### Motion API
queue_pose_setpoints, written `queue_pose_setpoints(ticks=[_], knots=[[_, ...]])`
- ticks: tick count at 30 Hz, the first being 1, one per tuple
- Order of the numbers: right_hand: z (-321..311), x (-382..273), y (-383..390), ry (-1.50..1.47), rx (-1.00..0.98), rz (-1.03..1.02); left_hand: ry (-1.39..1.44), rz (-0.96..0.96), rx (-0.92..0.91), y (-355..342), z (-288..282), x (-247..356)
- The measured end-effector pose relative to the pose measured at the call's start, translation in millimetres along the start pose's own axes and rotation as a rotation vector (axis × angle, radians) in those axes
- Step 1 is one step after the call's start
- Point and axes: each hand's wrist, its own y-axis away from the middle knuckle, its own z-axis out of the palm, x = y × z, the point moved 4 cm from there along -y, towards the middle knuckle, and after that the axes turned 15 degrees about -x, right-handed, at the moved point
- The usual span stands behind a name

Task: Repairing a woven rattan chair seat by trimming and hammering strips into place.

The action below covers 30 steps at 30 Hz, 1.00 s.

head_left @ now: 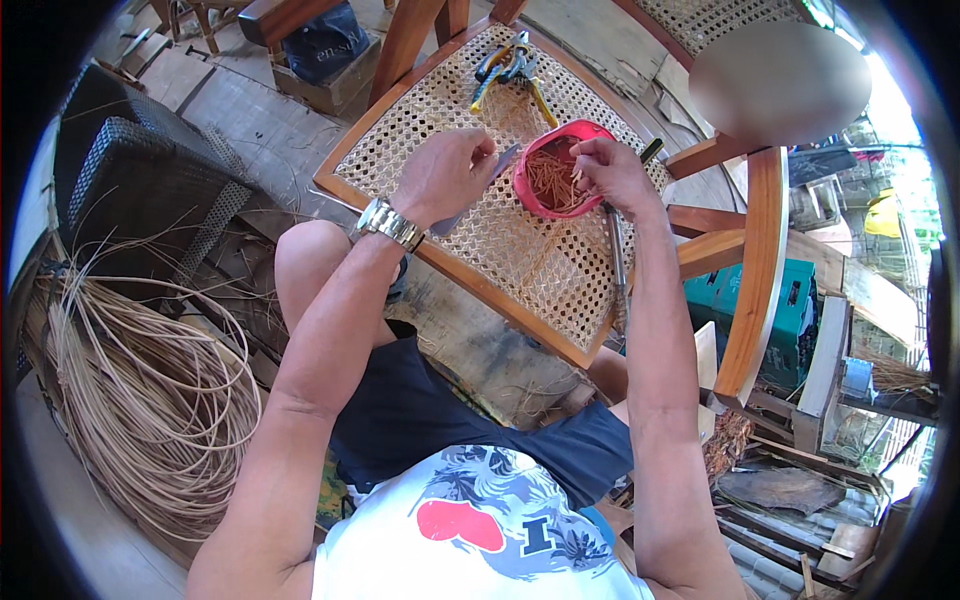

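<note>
My left hand [447, 178], with a metal watch at its wrist, is closed over the woven cane seat [400, 130] of a wooden chair. It grips a flat grey blade [503, 161], which looks like a knife; most of its grip is hidden. To its right, a red bowl [583, 130] rests on the cane and holds many short, thin cane pegs [553, 178]. At the bowl's right rim my right hand [614, 176] pinches a small pale piece, seemingly one of those pegs. Beyond the bowl lie pliers [510, 72] with yellow and blue handles.
A slim metal tool [617, 250] lies on the seat beside my right forearm. At the left hangs a big bundle of rattan strands [150, 400], below a dark woven piece [150, 190]. A green crate [795, 310] stands beyond the chair's curved wooden part [760, 270]. Another person is at the upper right.
</note>
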Motion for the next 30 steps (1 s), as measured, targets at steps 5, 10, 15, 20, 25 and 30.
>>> queue_pose_setpoints(ticks=[5,10,15,20,25,30], knots=[[-0.2,2.1,11.7,-0.414,0.046,0.023,0.009,0.000,0.004,-0.8,-0.6,-1.5],[-0.7,-3.2,17.2,-0.420,0.047,0.009,0.025,-0.008,-0.006,1.5,-1.8,-1.0],[-5.1,-6.3,23.1,-0.711,0.054,0.011,0.042,-0.025,-0.012,4.8,-5.4,-2.5],[-3.4,-5.8,26.7,-0.760,-0.019,-0.057,0.027,-0.006,-0.011,6.8,-6.1,-1.2],[-1.6,-6.6,29.2,-0.602,0.001,-0.114,0.024,0.013,0.004,8.3,-4.9,1.2],[0.2,-9.9,28.6,-0.530,0.043,-0.125,0.035,0.010,-0.015,8.6,-4.9,3.2]])
